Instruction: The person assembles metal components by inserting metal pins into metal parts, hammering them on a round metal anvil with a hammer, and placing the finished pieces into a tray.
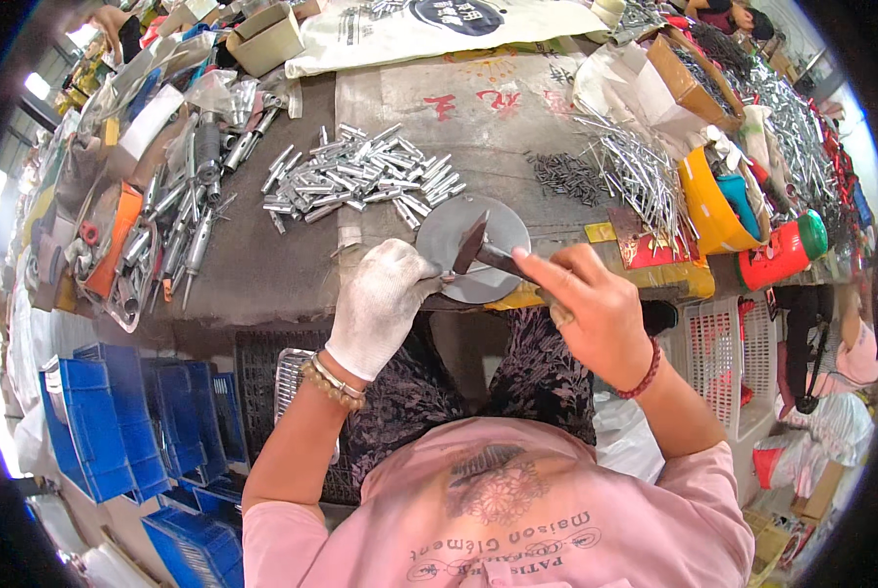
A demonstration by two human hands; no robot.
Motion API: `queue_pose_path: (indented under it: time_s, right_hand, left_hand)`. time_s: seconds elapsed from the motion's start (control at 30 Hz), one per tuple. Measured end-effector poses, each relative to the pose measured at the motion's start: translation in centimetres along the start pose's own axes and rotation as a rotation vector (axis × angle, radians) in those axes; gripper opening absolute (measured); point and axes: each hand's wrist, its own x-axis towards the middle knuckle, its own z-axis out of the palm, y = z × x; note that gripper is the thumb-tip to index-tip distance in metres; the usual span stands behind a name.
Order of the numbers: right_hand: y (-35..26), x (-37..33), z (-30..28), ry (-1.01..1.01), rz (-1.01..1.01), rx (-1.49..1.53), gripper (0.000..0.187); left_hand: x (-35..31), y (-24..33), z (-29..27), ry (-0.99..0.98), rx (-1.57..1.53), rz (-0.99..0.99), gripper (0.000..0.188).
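Note:
My left hand [385, 294], in a white knitted glove, is closed at the left edge of a round grey metal disc [505, 223]. Its fingertips pinch a small metal piece, mostly hidden by the glove. Bare, my right hand [591, 312] grips the handle of a hammer [470, 245]. The hammer's dark head is over the disc, right beside my left fingertips; I cannot tell whether it touches the piece. Beyond the disc lies a heap of short silver metal tubes [360, 178]. Small dark pins [568, 178] and long thin silver rods [643, 178] are piled to its right.
Loose metal tools and parts [199, 186] crowd the bench's left side. A yellow container [708, 201] and a red jar with a green lid [784, 251] stand at the right. Blue plastic bins [105, 421] are below left, a white crate [713, 358] below right.

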Motion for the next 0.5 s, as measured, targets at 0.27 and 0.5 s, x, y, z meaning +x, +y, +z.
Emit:
queue_pose_path:
  time_s: [0.27, 0.5]
  right_hand:
    - [-1.5, -0.6, 0.5, -0.080, -0.110, -0.183, 0.060]
    - [-1.4, 0.3, 0.1, 0.079, 0.008, -0.035, 0.067]
  left_hand:
    - [-0.2, -0.1, 0.0, 0.020, -0.027, 0.008, 0.015]
    - [-0.2, -0.9, 0.2, -0.006, -0.085, -0.007, 0.015]
